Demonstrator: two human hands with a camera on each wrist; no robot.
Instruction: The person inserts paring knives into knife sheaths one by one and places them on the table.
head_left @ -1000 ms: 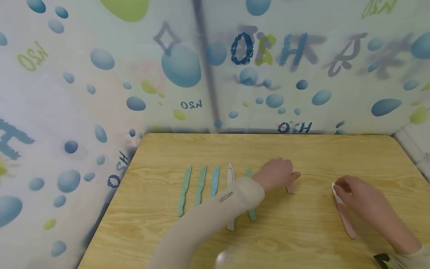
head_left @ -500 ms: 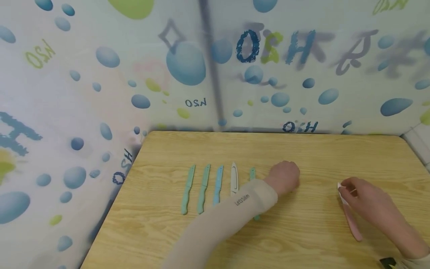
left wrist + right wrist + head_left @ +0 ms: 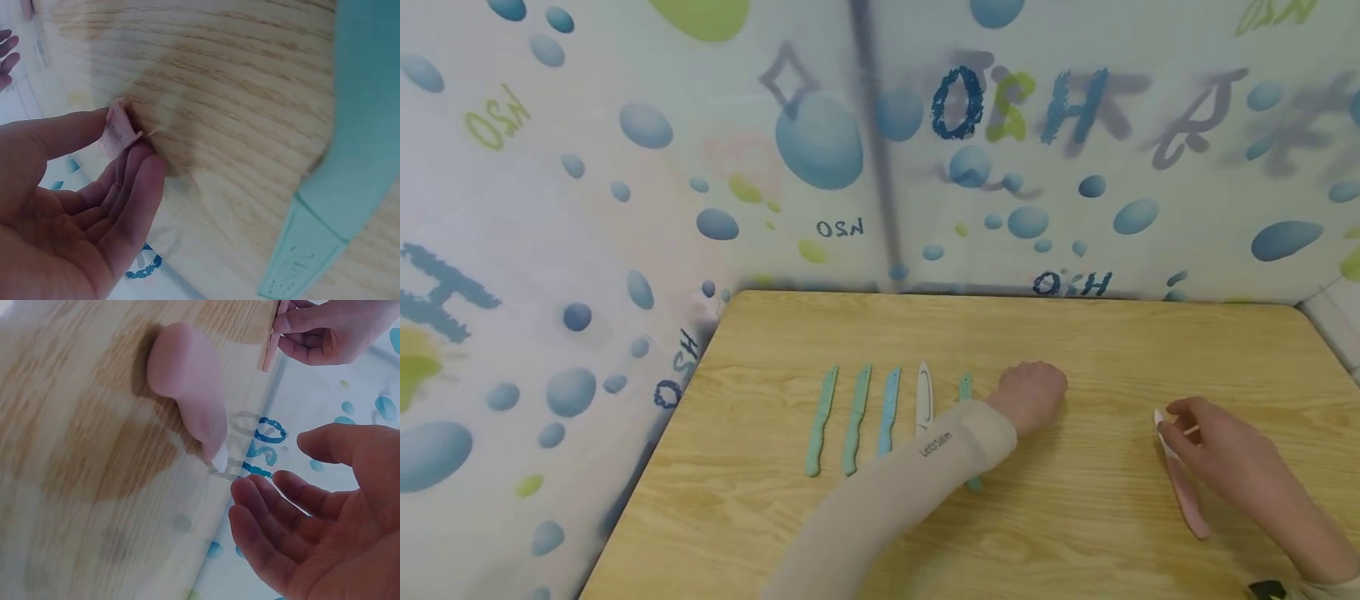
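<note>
My left hand [image 3: 1032,396] is over the middle right of the table, palm hidden in the head view. In the left wrist view it pinches a small folded pink piece [image 3: 119,132], like a knife sheath, between thumb and fingers, just at the wood. A knife with a pink handle [image 3: 1186,500] and white blade [image 3: 1161,421] lies on the table at the right. Beside its blade hovers my right hand [image 3: 1225,446]. The right wrist view shows that hand's fingers loosely bent and apart from the pink-handled knife [image 3: 200,381], holding nothing.
Left of my hands lie two green knives [image 3: 822,421] [image 3: 857,421], a blue knife [image 3: 889,408] and a white one [image 3: 924,396]. Another green knife [image 3: 966,386] is partly under my left forearm. A patterned wall sheet [image 3: 820,233] stands behind the wooden table [image 3: 1097,333].
My left hand has turned, so the pink piece and thumb seen a second ago are now hidden in the head view. More of the white blade tip shows beside my right fingers.
</note>
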